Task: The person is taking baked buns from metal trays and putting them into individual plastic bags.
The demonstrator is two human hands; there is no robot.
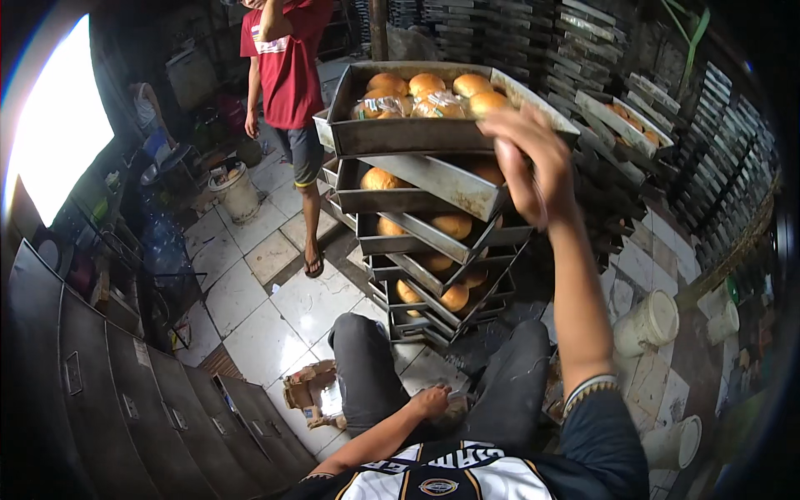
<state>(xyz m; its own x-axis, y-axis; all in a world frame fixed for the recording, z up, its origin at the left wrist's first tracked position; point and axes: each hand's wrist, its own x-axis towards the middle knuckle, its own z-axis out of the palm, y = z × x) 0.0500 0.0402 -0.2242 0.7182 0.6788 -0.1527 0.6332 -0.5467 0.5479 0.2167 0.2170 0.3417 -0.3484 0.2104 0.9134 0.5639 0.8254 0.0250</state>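
Observation:
My right hand (531,165), blurred, is raised over the front right part of the top metal baking tray (412,136). Its thumb and fingers are apart, with nothing visible between them; whether it touches the tray I cannot tell. Round golden bread buns (427,84) lie in that tray, along with buns in clear printed plastic bags (437,105). Below are several more trays (431,240), stacked crosswise at angles, with buns (455,297) inside. My left hand (431,401) rests curled between my thighs, and its fingers hide whatever may be in it.
A person in a red shirt (290,75) stands left of the stack; another person (147,106) is farther back. Empty metal trays (500,37) are piled behind. White buckets (647,322) stand at right, a bucket (234,190) at left. Metal drawers (125,400) and a torn cardboard box (306,390) are near my left.

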